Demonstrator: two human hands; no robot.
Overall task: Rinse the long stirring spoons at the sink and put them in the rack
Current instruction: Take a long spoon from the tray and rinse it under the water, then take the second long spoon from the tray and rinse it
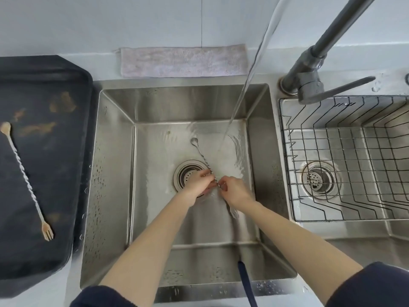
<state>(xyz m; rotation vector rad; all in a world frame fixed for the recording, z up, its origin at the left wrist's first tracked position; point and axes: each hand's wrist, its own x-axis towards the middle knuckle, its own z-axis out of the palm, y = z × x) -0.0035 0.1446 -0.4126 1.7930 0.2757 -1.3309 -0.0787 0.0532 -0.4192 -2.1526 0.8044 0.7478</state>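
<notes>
A long twisted steel stirring spoon (pixel 200 151) lies slanted low in the left sink basin (pixel 115 151), its bowl pointing toward the back and its forked end showing below my right wrist. My left hand (pixel 200 181) grips the stem over the drain, and my right hand (pixel 234 190) pinches the stem just beside it. Water streams from the faucet (pixel 309 69) and lands to the right of the spoon's bowl. A second long spoon (pixel 26 180), stained brown, rests on the dark tray (pixel 55 240) to the left. The wire rack (pixel 345 156) sits in the right basin.
A pale folded cloth (pixel 183 60) lies behind the sink against the wall. The faucet's lever (pixel 345 86) juts over the rack's back edge. A dark strap (pixel 246 282) hangs over the sink's front rim. The tray carries brown smears.
</notes>
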